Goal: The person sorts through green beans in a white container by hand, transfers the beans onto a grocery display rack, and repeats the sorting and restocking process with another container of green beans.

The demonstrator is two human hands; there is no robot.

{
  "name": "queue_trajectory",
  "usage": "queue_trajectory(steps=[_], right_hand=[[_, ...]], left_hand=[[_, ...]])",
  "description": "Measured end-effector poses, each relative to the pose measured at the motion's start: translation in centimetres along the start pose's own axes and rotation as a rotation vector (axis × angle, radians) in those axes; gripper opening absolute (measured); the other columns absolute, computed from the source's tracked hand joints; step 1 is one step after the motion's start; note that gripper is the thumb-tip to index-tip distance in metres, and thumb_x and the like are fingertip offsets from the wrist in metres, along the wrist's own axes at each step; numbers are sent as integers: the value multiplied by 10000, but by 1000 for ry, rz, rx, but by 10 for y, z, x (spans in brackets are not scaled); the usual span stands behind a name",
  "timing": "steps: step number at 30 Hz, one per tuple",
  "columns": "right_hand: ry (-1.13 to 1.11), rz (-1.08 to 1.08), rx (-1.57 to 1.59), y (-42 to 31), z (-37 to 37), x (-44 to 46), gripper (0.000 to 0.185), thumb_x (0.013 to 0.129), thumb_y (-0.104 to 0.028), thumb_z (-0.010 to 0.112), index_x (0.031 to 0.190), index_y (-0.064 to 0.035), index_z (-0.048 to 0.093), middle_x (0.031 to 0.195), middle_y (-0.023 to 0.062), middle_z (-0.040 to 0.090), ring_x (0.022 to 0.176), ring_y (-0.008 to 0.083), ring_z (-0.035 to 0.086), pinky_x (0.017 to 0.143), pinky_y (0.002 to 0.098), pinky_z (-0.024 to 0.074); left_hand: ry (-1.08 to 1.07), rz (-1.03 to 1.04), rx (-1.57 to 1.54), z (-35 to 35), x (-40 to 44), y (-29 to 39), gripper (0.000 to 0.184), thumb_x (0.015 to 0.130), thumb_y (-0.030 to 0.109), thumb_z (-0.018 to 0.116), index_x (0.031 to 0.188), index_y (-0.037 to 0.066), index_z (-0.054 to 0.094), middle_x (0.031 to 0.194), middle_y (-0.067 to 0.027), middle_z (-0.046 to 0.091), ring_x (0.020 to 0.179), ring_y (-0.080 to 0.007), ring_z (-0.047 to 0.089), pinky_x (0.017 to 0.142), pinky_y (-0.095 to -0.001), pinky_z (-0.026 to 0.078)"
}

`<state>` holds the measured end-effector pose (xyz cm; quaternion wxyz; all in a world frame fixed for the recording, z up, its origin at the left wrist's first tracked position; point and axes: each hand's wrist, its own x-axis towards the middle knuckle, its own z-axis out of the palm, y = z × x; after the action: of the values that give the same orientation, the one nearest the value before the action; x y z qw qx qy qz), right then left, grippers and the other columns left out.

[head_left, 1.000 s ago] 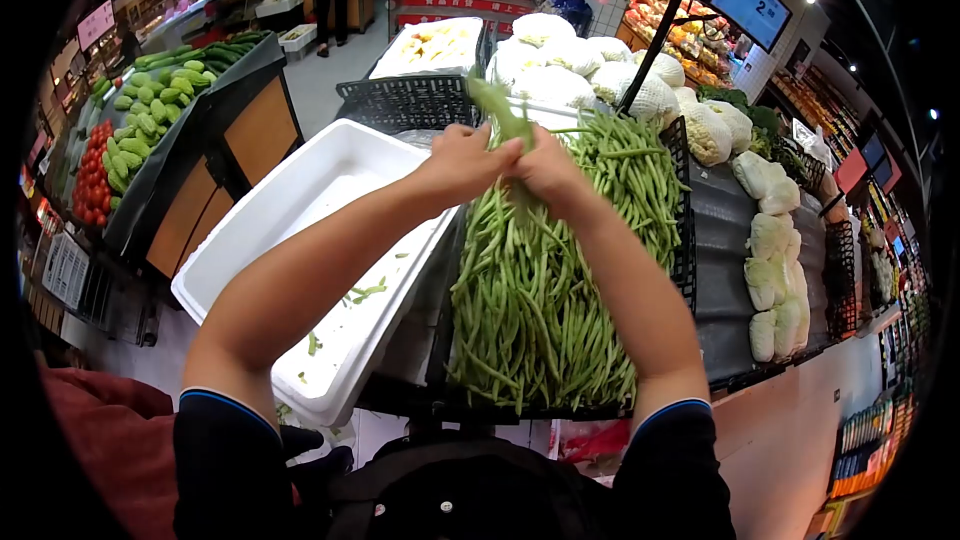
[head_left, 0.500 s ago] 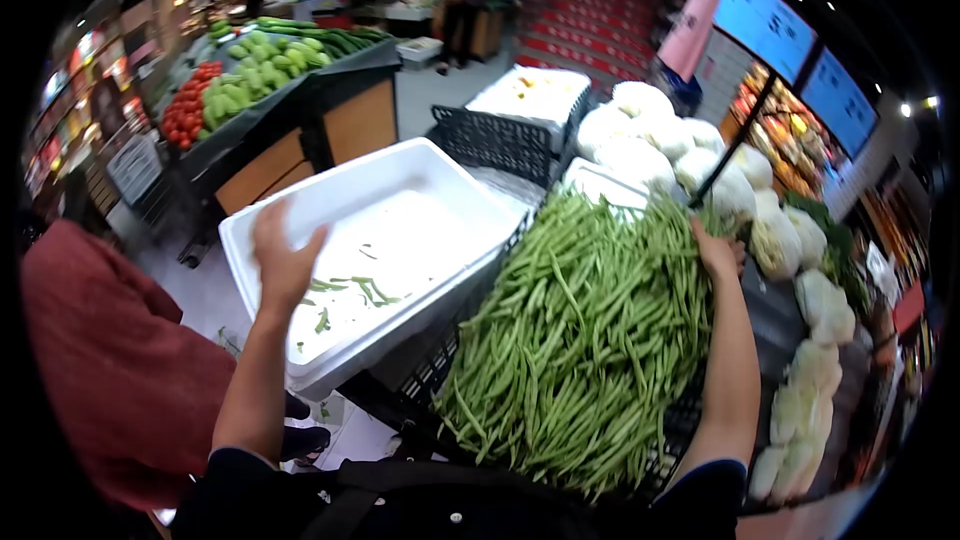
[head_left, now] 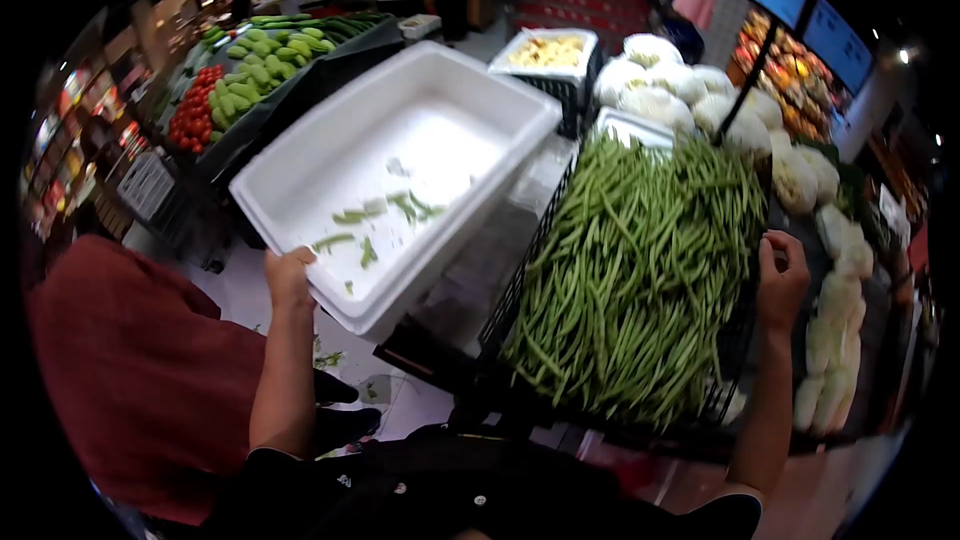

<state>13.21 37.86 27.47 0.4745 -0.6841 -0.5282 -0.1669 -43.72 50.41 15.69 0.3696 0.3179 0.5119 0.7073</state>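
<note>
My left hand (head_left: 290,278) grips the near left corner of a white foam box (head_left: 400,280), which is tilted and holds a few broken bean pieces (head_left: 368,252) on its floor. Right of the box, a black crate (head_left: 512,302) is heaped with long green beans (head_left: 640,280). My right hand (head_left: 782,275) is beside the crate's right edge, fingers curled and partly apart, with nothing visible in them.
White-netted cabbages (head_left: 655,105) and wrapped pale vegetables (head_left: 835,340) lie behind and right of the beans. A person in red (head_left: 150,380) stands at the left, near a stand of tomatoes (head_left: 197,110) and green gourds (head_left: 260,75). A post (head_left: 750,85) holds price screens.
The foam box has been taken hold of by my left hand and is raised and tilted. My right hand has come away from the far right side of the beans, moving nearer to me.
</note>
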Motion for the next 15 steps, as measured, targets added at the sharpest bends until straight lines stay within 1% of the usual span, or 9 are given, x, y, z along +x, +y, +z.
queue_trajectory(steps=[2, 3, 4, 5, 6, 9, 10, 13, 15], right_hand=[[-60, 197, -31, -7, -33, -46, 162, 838, -149, 606, 905, -5, 638, 859, 87, 642, 741, 167, 606, 689, 285, 470], [-85, 194, -41, -15, -40, -57, 167, 839, -152, 605, 913, -6, 642, 831, 86, 648, 753, 157, 607, 697, 280, 467], [-105, 208, -62, -24, -44, -64, 173, 840, -154, 604, 921, -7, 645, 802, 85, 654, 766, 147, 608, 705, 274, 465], [-100, 182, -27, -36, -50, -65, 203, 833, -183, 618, 919, -1, 648, 836, 85, 659, 790, 149, 610, 727, 267, 460], [-88, 160, -13, -51, -56, -61, 247, 826, -233, 634, 902, 1, 650, 801, 61, 647, 740, 122, 586, 695, 247, 451], [-169, 257, 141, -49, -90, -59, 298, 879, -308, 550, 954, -38, 651, 895, 2, 640, 834, 93, 586, 690, 245, 444], [-231, 283, 219, -40, -110, -55, 427, 874, -408, 533, 1117, -63, 594, 1093, 57, 603, 999, 161, 565, 799, 267, 442], [55, 467, 382, -117, -151, -80, 761, 764, -686, 476, 1163, -39, 499, 970, 77, 586, 888, 189, 565, 785, 312, 440], [135, 496, 456, -134, -187, -94, 837, 741, -729, 450, 1185, -20, 470, 978, 111, 579, 896, 213, 572, 762, 349, 468]], left_hand=[[-247, 58, 4, -22, 16, 33, 321, 617, -58, 516, 935, -74, 557, 836, -106, 587, 694, -185, 577, 627, -263, 462], [-516, 201, 85, -45, 28, 48, 124, 679, 0, 545, 787, -48, 583, 750, -81, 581, 633, -139, 557, 585, -242, 442], [-545, 153, 101, -39, 30, 71, 119, 717, 47, 549, 790, -40, 584, 745, -78, 583, 634, -154, 562, 593, -263, 451], [-573, 104, 119, -33, 32, 93, 135, 756, 93, 553, 794, -33, 586, 741, -74, 586, 634, -169, 568, 601, -285, 459], [-348, -80, -7, -24, 21, 114, 248, 769, 100, 554, 966, -49, 569, 852, -117, 601, 752, -222, 597, 684, -323, 487], [-419, -8, -69, 20, -29, 146, 454, 774, 117, 575, 1175, -69, 470, 1036, -167, 567, 931, -269, 573, 811, -346, 471], [-394, -58, -62, 34, -29, 157, 500, 771, 122, 586, 1208, -75, 447, 1076, -171, 553, 963, -275, 562, 837, -350, 458], [-553, -158, -54, 81, -73, 161, 513, 744, 151, 620, 1173, -85, 466, 1039, -181, 564, 923, -260, 571, 806, -340, 462], [-793, -188, -25, 104, -92, 153, 469, 732, 137, 617, 1120, -93, 488, 985, -172, 582, 854, -250, 593, 759, -315, 482]])
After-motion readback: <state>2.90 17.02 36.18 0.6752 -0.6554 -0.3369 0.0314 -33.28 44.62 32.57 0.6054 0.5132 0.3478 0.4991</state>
